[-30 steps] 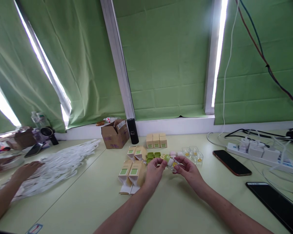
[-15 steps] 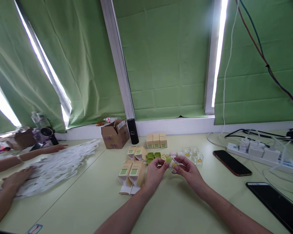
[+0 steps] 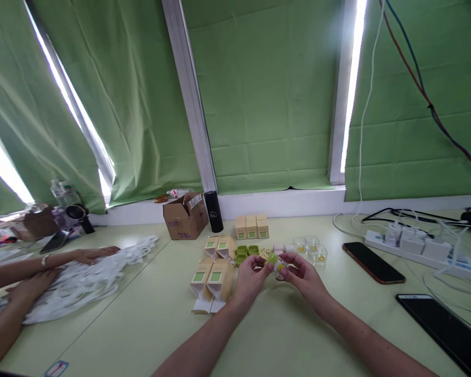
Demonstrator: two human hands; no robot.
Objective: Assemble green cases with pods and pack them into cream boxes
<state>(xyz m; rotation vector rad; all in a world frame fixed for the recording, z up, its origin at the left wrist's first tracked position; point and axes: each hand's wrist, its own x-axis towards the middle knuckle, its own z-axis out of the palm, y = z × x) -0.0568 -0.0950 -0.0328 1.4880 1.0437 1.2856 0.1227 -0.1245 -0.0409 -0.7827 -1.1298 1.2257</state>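
Between my two hands is a small clear container with a green end (image 3: 273, 258) and some yellow inside. My left hand (image 3: 251, 277) pinches the green end, while the fingers of my right hand (image 3: 303, 272) are closed on the clear end. Just behind them are several green square caps (image 3: 246, 252), small yellow pieces (image 3: 265, 253) and pale pink pieces (image 3: 282, 248). Several clear cups (image 3: 311, 245) with yellow centres stand behind my right hand. To the left of my left hand are tan cartons (image 3: 220, 277) with green label squares, their white flaps folded out at the front.
Three closed tan boxes (image 3: 251, 227) stand farther back, near a brown cardboard box (image 3: 186, 217) and a black cylinder (image 3: 213, 211). Phones (image 3: 372, 262) and a power strip (image 3: 424, 251) with tangled cables lie right. At left, another person's hands (image 3: 96, 254) rest on white strips (image 3: 90, 285).
My hands and the container stay almost in place, with only a slight shift. At left, the other person's far hand has moved nearer over the white strips, uncovering a dark phone.
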